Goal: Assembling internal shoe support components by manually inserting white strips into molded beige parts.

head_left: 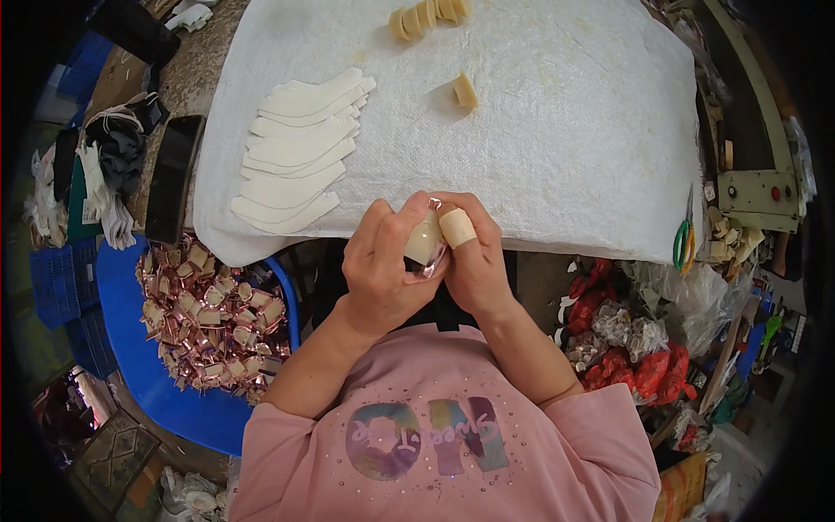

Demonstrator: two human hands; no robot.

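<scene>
Both of my hands meet just off the near edge of the white-covered table. Between them is a small cream block (424, 243), probably a shoe heel, with shiny pink material at its edges. My left hand (383, 257) is closed around its left side, the thumb on top. My right hand (477, 252) grips it from the right, a beige wrap (457, 227) round one digit. The fingers hide part of the block. On the table, left of my hands, off-white curved cut strips (300, 152) lie overlapped in a column. One tan block (465, 90) stands beyond my hands.
More tan blocks (426, 17) stand in a row at the far edge. A blue basin (187, 416) full of pink-edged pieces (213, 317) is at my left. A phone (174, 178) lies on the left. Scissors (684, 246) hang at the table's right corner, above red plastic bags (639, 370).
</scene>
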